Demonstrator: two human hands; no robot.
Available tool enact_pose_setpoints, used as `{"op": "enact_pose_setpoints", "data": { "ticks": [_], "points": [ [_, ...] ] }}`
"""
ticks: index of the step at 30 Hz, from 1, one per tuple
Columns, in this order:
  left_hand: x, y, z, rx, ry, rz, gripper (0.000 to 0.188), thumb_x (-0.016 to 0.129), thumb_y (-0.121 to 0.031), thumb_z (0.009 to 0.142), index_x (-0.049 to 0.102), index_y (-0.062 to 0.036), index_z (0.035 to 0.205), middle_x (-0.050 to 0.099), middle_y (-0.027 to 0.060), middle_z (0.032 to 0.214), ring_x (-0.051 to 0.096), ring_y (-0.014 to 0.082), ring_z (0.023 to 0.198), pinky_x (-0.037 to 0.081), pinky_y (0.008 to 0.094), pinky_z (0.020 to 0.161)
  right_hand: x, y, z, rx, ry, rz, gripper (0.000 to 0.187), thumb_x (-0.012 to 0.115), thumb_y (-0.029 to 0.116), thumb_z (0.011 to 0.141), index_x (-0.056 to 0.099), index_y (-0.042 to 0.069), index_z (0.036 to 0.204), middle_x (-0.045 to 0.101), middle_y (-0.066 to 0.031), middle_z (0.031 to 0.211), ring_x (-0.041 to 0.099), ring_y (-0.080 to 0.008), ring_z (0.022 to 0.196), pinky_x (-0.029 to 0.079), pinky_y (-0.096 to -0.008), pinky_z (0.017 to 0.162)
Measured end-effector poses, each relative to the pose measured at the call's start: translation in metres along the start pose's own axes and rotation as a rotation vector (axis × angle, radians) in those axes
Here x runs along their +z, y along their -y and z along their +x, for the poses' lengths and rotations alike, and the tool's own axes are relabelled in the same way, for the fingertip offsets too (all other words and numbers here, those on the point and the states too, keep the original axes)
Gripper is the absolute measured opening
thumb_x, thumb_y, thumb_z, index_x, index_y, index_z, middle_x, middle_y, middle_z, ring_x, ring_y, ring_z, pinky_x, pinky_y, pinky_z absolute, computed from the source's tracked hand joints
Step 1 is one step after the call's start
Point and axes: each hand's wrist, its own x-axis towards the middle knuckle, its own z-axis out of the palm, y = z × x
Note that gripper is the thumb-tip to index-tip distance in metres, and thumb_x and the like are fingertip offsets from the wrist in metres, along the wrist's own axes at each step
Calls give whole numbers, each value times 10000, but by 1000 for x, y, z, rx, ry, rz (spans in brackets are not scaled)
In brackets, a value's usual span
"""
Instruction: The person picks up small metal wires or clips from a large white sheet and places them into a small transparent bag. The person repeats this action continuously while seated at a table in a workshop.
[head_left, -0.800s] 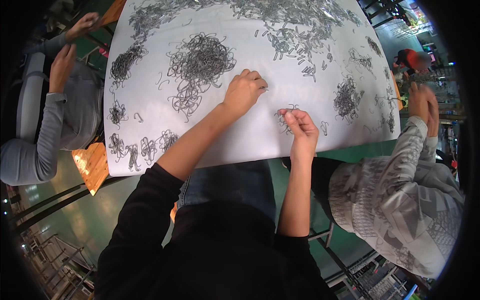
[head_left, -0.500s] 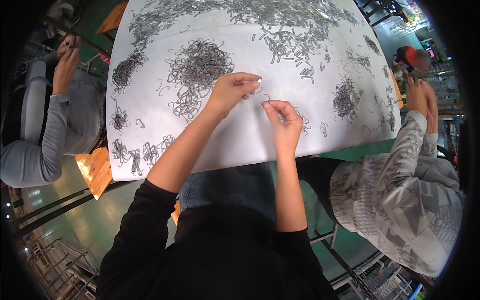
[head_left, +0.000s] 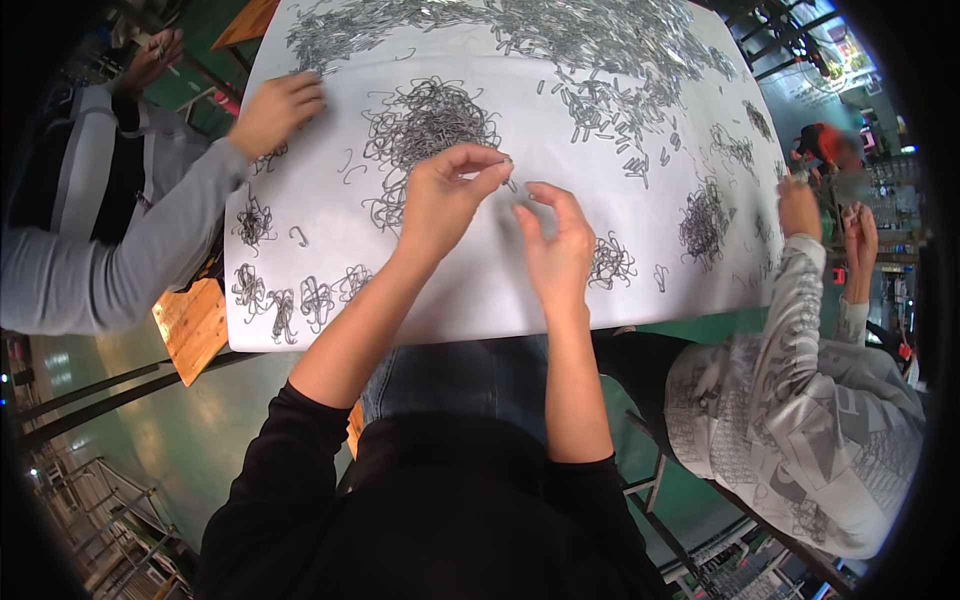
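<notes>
My left hand (head_left: 447, 200) is held above the middle of a white-covered table (head_left: 450, 300), thumb and forefinger pinched together. A small metal piece (head_left: 513, 185) pokes out beneath those fingertips; its exact shape is too small to tell. Close by on the right, my right hand (head_left: 560, 245) has its thumb and forefinger apart, and I see nothing between them. Beyond my left hand lies a big tangled pile of bent wire hooks (head_left: 435, 120), partly covered by that hand. A smaller heap of wire hooks (head_left: 612, 262) sits just right of my right hand.
Many short, narrow metal pieces (head_left: 610, 45) spread over the far part of the table. Further hook heaps lie at the near left (head_left: 316, 300) and at the right (head_left: 704, 225). A co-worker's grey-sleeved hand (head_left: 280, 110) reaches over the left edge; another person (head_left: 790, 400) sits at right.
My right thumb and forefinger have parted, and the wire hook they pinched is gone from them. My left hand still pinches. The left co-worker's hand has come over the table.
</notes>
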Motion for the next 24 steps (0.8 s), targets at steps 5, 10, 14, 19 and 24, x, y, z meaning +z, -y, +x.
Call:
{"op": "enact_pose_setpoints", "data": {
  "ticks": [5,10,14,19,24],
  "points": [
    [-50,-16,-19,94,-132,-14,128,718,-96,835,698,-26,941,688,26,928,603,93,821,484,257,746,5,-26,8,34,233,-303,237,686,105,798,666,58,1030,646,-107,1009,590,-310,928,490,-399,808],
    [-97,-36,-58,163,-261,128,93,687,-54,851,682,-1,928,679,48,949,611,104,886,477,252,816,65,-15,49,-159,252,-86,362,724,144,776,641,99,1126,588,-107,1168,572,-284,1019,491,-390,857],
    [-105,-39,-99,79,-274,64,100,677,13,836,656,17,934,663,60,984,610,112,908,475,243,837,118,11,73,-214,302,-373,418,743,143,755,634,154,1159,573,-108,1185,558,-303,1061,487,-398,878],
    [-94,-31,-135,106,-116,110,95,698,7,806,673,-12,895,680,69,938,624,161,907,469,283,836,126,14,125,-108,468,-238,428,734,97,748,636,180,1156,577,-111,1178,542,-349,1092,474,-434,888],
    [-75,-22,-147,115,59,3,101,711,2,803,666,-5,893,676,89,926,627,203,915,466,309,849,104,13,93,-465,272,-301,383,682,45,769,637,144,1136,569,-122,1194,537,-309,1111,447,-436,931]
  ]
}}
